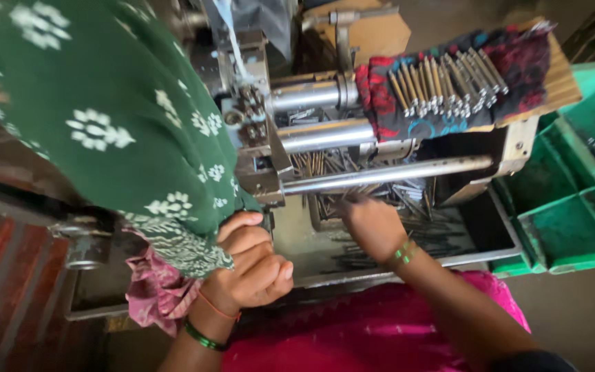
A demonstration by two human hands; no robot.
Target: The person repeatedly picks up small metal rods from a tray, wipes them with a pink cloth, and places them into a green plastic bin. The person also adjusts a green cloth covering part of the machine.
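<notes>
Metal rods (380,200) lie under the right hand (372,224), whose blurred fingers reach into them, grip unclear, while the left hand (253,265), curled shut, bunches green cloth (125,124) just beside it.

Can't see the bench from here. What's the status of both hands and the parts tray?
Left hand fisted by green cloth. Right hand reaching into rods in tray. Steel bar above it.

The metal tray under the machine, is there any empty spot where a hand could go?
The tray shows a bare pale patch between the left hand and the right hand. Right of the right hand, thin rods crowd it. The green bins at far right look bare inside. The cloth-covered board above is packed with metal pins.
</notes>
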